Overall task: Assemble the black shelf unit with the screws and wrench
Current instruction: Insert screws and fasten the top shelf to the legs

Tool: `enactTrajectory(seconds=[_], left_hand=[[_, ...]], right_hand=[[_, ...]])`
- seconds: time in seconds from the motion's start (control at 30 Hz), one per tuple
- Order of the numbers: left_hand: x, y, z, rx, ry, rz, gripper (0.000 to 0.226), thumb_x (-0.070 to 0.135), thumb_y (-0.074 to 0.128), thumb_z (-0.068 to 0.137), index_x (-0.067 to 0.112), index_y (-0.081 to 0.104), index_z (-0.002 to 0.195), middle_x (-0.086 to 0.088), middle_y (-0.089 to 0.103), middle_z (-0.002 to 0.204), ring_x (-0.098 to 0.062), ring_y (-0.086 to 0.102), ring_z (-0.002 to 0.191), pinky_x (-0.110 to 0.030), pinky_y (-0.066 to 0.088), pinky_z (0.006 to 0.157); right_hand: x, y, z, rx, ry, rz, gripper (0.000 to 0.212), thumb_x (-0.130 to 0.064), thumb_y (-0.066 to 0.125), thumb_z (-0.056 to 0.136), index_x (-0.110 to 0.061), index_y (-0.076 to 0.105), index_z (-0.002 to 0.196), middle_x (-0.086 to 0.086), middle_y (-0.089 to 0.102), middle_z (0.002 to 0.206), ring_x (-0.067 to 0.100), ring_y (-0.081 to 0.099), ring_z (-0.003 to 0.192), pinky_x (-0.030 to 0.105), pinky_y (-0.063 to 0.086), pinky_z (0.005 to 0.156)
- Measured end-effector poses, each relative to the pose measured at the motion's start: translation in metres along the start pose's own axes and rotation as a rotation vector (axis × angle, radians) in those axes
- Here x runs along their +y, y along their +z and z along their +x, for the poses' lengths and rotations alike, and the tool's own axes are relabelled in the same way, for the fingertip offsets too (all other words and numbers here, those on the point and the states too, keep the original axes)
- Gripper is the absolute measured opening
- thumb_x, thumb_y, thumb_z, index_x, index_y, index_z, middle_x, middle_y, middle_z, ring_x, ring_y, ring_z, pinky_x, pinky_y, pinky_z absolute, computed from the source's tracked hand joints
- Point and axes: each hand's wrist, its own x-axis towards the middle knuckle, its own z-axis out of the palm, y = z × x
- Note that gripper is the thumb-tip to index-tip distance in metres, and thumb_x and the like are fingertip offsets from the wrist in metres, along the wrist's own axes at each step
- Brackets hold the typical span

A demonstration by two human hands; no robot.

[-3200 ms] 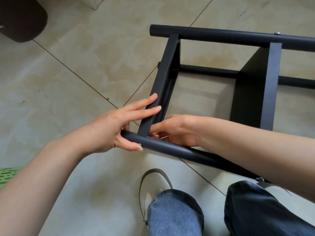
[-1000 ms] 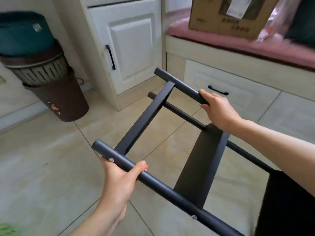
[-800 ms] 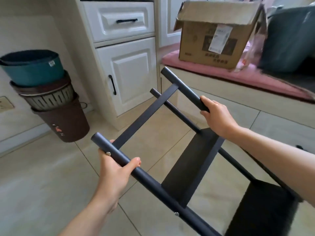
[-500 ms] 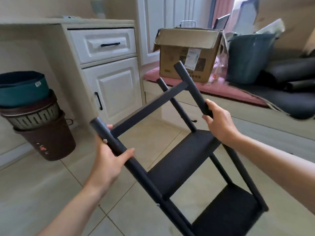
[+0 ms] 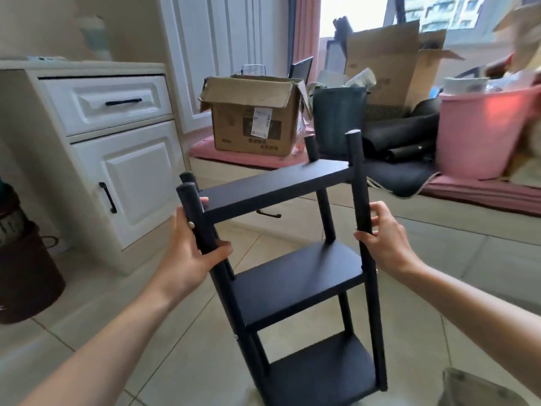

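Standing tall at centre frame, black shelf unit point(image 5: 288, 276) looking upright on the tiled floor point(image 5: 117, 332), three boards stacked between four round posts, base sitting down at 6 o'clock. Backing it at 10 o'clock, white cabinet point(image 5: 111, 159); cardboard box point(image 5: 254, 115) waiting at 12 o'clock, pink tub point(image 5: 483, 133) glowing at 2 o'clock. Gripping the near post at 9 o'clock, left hand point(image 5: 190, 253), fingers wrapping round the tube just beneath the top board, thumb crossing in front. Clamping the opposite near post at 3 o'clock, right hand point(image 5: 383, 238), fingers curling round it between the top and middle boards. Glinting right beside the left palm, one small screw head point(image 5: 191, 225); another showing faintly lower on that same post point(image 5: 236, 336). No wrench showing anywhere.

Looking close to finished, judging by all three boards sitting in place. Risking trouble all the same: letting go before all four feet are sitting flat, tipping a tall, narrow frame sideways; racking the posts if any joint is only finger-tight; skidding on smooth tile under a push.
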Motion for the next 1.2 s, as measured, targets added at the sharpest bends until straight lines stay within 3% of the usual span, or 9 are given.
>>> enactTrajectory(seconds=[0.2, 0.37, 0.6, 0.7, 0.8, 0.93, 1.03, 1.1, 1.2], left_hand=[[-0.004, 0.014, 0.004, -0.084, 0.000, 0.011, 0.086, -0.009, 0.074, 0.082, 0.062, 0.038, 0.117, 0.015, 0.059, 0.128, -0.009, 0.070, 0.107, -0.040, 0.054, 0.097], [-0.010, 0.023, 0.004, -0.110, -0.025, 0.093, 0.097, -0.007, 0.076, 0.081, 0.074, 0.033, 0.116, 0.038, 0.056, 0.124, 0.004, 0.066, 0.108, -0.040, 0.050, 0.102], [-0.011, 0.023, 0.005, -0.089, -0.059, 0.112, 0.091, -0.005, 0.075, 0.083, 0.046, 0.030, 0.142, 0.019, 0.055, 0.137, -0.005, 0.065, 0.115, -0.039, 0.050, 0.101], [-0.011, 0.022, 0.001, 0.003, -0.084, 0.170, 0.080, -0.002, 0.076, 0.083, 0.046, 0.035, 0.131, 0.031, 0.057, 0.117, -0.007, 0.065, 0.112, -0.036, 0.051, 0.093], [-0.009, 0.026, -0.003, 0.096, -0.140, 0.244, 0.068, 0.000, 0.074, 0.085, 0.034, 0.036, 0.130, 0.016, 0.062, 0.102, -0.020, 0.065, 0.106, -0.042, 0.050, 0.088], [0.007, 0.042, -0.013, 0.155, -0.272, 0.262, 0.071, -0.002, 0.067, 0.088, 0.014, 0.032, 0.147, -0.005, 0.056, 0.104, -0.035, 0.058, 0.101, -0.037, 0.042, 0.080], [0.031, 0.062, -0.030, 0.183, -0.467, 0.207, 0.065, 0.007, 0.066, 0.090, 0.005, 0.029, 0.143, -0.015, 0.055, 0.116, -0.034, 0.054, 0.098, -0.038, 0.042, 0.077], [0.049, 0.078, -0.046, 0.185, -0.560, 0.143, 0.059, 0.016, 0.066, 0.090, 0.002, 0.034, 0.138, -0.016, 0.052, 0.122, -0.034, 0.054, 0.101, -0.042, 0.048, 0.082], [0.080, 0.110, -0.067, 0.047, -0.678, -0.128, 0.054, 0.035, 0.067, 0.091, 0.003, 0.047, 0.129, -0.013, 0.057, 0.124, -0.026, 0.058, 0.106, -0.040, 0.049, 0.087]], right_hand=[[0.025, -0.018, -0.033, 0.004, 0.086, -0.013, 0.041, 0.000, 0.070, 0.086, -0.027, 0.045, 0.105, -0.009, 0.061, 0.087, 0.027, 0.064, 0.088, 0.040, 0.051, 0.077], [0.040, -0.016, -0.059, -0.030, 0.171, 0.066, 0.056, 0.002, 0.066, 0.089, -0.039, 0.047, 0.121, -0.005, 0.065, 0.092, 0.021, 0.067, 0.092, 0.044, 0.057, 0.081], [0.042, -0.022, -0.082, -0.054, 0.165, 0.106, 0.059, 0.000, 0.067, 0.089, -0.055, 0.048, 0.100, -0.009, 0.064, 0.088, 0.016, 0.068, 0.080, 0.041, 0.057, 0.079], [0.039, -0.023, -0.093, -0.098, 0.155, 0.121, 0.058, -0.002, 0.066, 0.090, -0.056, 0.049, 0.099, -0.010, 0.066, 0.092, 0.013, 0.069, 0.081, 0.032, 0.056, 0.075], [0.033, -0.024, -0.103, -0.146, 0.160, 0.107, 0.051, -0.005, 0.064, 0.092, -0.053, 0.049, 0.105, -0.009, 0.066, 0.094, 0.013, 0.067, 0.080, 0.024, 0.049, 0.068], [0.022, -0.035, -0.109, -0.242, 0.165, 0.027, 0.036, -0.013, 0.057, 0.097, -0.035, 0.048, 0.125, -0.010, 0.067, 0.101, 0.004, 0.061, 0.083, 0.015, 0.042, 0.065], [0.013, -0.044, -0.109, -0.290, 0.190, -0.030, 0.027, -0.019, 0.051, 0.100, -0.027, 0.049, 0.125, -0.001, 0.067, 0.109, 0.009, 0.059, 0.081, 0.021, 0.042, 0.065], [0.009, -0.045, -0.110, -0.296, 0.210, -0.022, 0.024, -0.018, 0.049, 0.101, -0.024, 0.050, 0.124, 0.003, 0.066, 0.112, 0.019, 0.061, 0.098, 0.027, 0.045, 0.075], [0.008, -0.042, -0.113, -0.280, 0.211, -0.003, 0.020, -0.018, 0.049, 0.100, -0.020, 0.053, 0.120, 0.006, 0.067, 0.111, 0.025, 0.061, 0.108, 0.035, 0.047, 0.088]])
